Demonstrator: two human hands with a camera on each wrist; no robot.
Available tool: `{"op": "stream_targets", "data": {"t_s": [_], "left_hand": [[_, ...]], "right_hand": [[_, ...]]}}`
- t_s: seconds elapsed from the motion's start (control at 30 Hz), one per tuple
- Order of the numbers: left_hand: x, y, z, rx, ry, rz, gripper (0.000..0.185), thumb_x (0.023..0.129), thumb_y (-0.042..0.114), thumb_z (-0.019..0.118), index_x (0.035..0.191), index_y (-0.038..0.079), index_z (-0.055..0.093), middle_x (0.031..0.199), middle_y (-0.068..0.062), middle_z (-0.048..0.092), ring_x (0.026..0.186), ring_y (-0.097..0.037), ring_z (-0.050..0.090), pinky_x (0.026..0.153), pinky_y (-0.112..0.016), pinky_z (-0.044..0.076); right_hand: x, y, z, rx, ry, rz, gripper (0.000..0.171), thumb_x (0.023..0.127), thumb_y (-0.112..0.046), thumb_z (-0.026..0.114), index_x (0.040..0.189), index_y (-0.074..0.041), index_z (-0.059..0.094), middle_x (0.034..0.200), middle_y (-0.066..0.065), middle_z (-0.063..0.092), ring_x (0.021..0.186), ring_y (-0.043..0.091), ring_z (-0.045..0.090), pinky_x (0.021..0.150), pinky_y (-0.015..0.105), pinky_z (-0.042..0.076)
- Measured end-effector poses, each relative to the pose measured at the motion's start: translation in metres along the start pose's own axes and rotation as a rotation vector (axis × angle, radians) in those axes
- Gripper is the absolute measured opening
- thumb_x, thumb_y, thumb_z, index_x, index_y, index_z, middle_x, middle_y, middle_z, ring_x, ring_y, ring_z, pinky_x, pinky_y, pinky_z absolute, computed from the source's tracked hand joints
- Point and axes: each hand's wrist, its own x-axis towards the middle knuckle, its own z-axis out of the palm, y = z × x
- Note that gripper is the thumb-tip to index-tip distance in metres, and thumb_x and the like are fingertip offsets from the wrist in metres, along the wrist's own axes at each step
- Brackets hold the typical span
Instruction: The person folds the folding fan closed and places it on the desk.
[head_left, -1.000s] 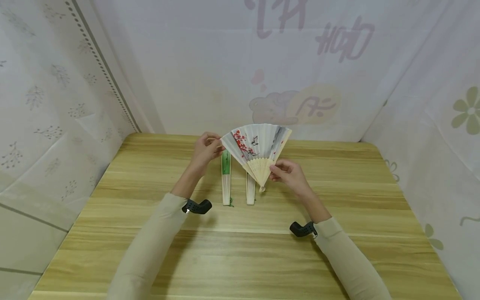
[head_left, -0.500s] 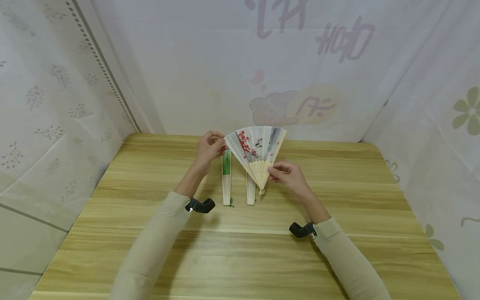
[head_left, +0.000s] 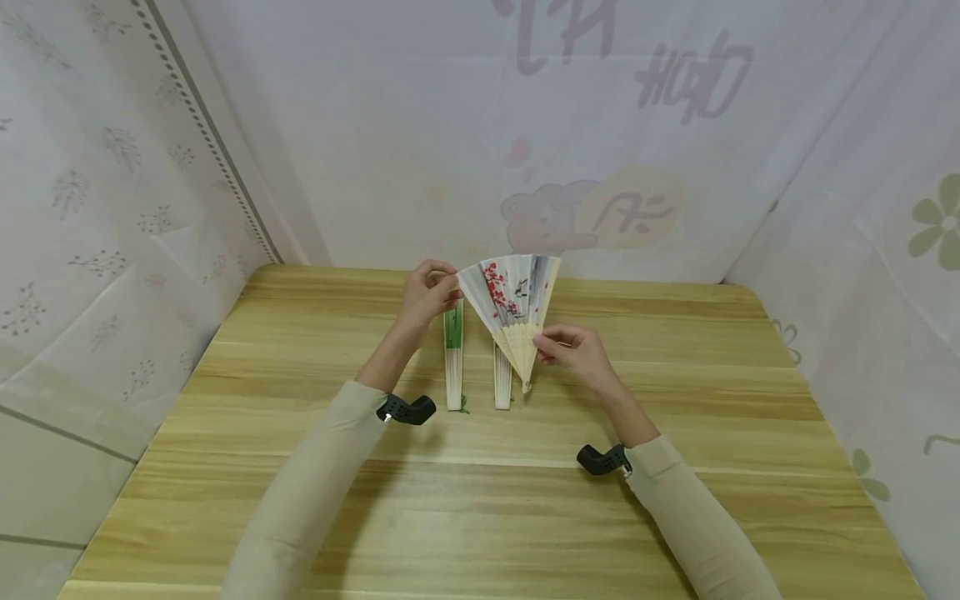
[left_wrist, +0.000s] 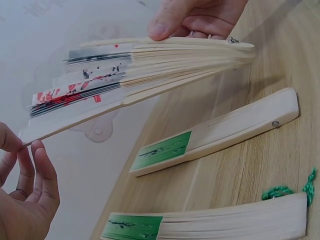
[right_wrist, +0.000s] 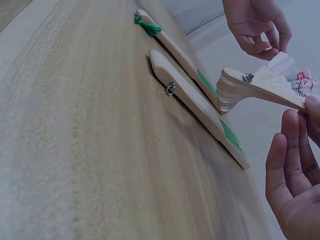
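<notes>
A partly spread folding fan (head_left: 517, 292), white with red blossoms and pale ribs, is held up above the table between both hands. My left hand (head_left: 429, 296) pinches the upper corner of its left outer rib, as the left wrist view also shows. On the right outer rib, lower down near the pivot, my right hand (head_left: 573, 350) pinches with thumb and fingers. Below lie two folded fans with green paper, side by side: the left fan (head_left: 453, 367) has a green tassel (left_wrist: 280, 192), and the right fan (left_wrist: 215, 132) is partly hidden behind the spread one in the head view.
The wooden table (head_left: 480, 517) carries the folded fans near its middle. A pale printed curtain (head_left: 390, 150) hangs along its back edge, with more patterned cloth on both sides. Black wrist cameras (head_left: 408, 409) stick out from the sleeves.
The spread fan has narrowed. My left hand has moved slightly rightward with its left edge, while the right edge has swung inward; my right hand has barely moved.
</notes>
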Motion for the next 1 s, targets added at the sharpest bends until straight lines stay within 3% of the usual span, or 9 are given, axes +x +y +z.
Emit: {"op": "stream_targets", "data": {"t_s": [0.17,0.3,0.53,0.77,0.9,1.0], "left_hand": [[0.001,0.0,0.006,0.017,-0.006,-0.004,0.013,0.1,0.006,0.057,0.113,0.004,0.058,0.101,-0.013,0.063,0.089,-0.033,0.067,0.078,-0.035,0.059],[0.002,0.0,0.01,0.02,-0.005,-0.011,0.013,0.1,0.006,0.057,0.113,0.004,0.058,0.102,-0.013,0.064,0.086,-0.028,0.068,0.083,-0.04,0.058],[0.003,0.0,0.015,0.005,-0.023,0.002,0.013,0.101,0.005,0.055,0.113,0.002,0.057,0.102,-0.014,0.063,0.078,-0.019,0.065,0.07,-0.028,0.057],[0.005,0.0,0.021,-0.012,-0.029,-0.006,0.009,0.101,0.005,0.057,0.11,0.005,0.058,0.101,-0.012,0.064,0.078,-0.018,0.065,0.077,-0.035,0.057],[0.006,-0.001,0.023,-0.01,-0.03,-0.002,0.009,0.101,0.004,0.056,0.11,0.005,0.059,0.099,-0.012,0.064,0.078,-0.018,0.065,0.074,-0.031,0.058],[0.006,-0.001,0.024,-0.004,-0.033,0.0,0.01,0.101,0.005,0.056,0.111,0.004,0.059,0.1,-0.012,0.064,0.082,-0.024,0.066,0.079,-0.036,0.058]], "right_hand": [[0.0,0.001,0.0,0.001,-0.007,-0.009,0.018,0.097,-0.003,0.07,0.106,0.012,0.07,0.09,0.014,0.069,0.078,0.02,0.066,0.075,0.035,0.06],[-0.001,0.001,0.0,-0.005,-0.004,-0.006,0.017,0.096,-0.002,0.07,0.107,0.011,0.07,0.09,0.013,0.07,0.078,0.019,0.066,0.075,0.035,0.06],[-0.001,0.001,0.0,-0.015,-0.007,0.004,0.019,0.096,-0.002,0.071,0.107,0.013,0.069,0.091,0.012,0.07,0.078,0.017,0.066,0.075,0.034,0.06],[0.0,0.003,0.002,-0.033,-0.014,-0.002,0.016,0.096,-0.004,0.072,0.104,0.01,0.071,0.091,0.013,0.07,0.078,0.018,0.066,0.077,0.038,0.06],[0.0,0.004,0.003,-0.041,-0.025,-0.008,0.016,0.096,-0.004,0.072,0.104,0.01,0.071,0.09,0.014,0.07,0.077,0.019,0.067,0.078,0.041,0.06],[0.0,0.004,0.003,-0.044,-0.027,-0.013,0.015,0.096,-0.003,0.071,0.104,0.01,0.071,0.09,0.014,0.07,0.076,0.02,0.067,0.077,0.043,0.06]]}}
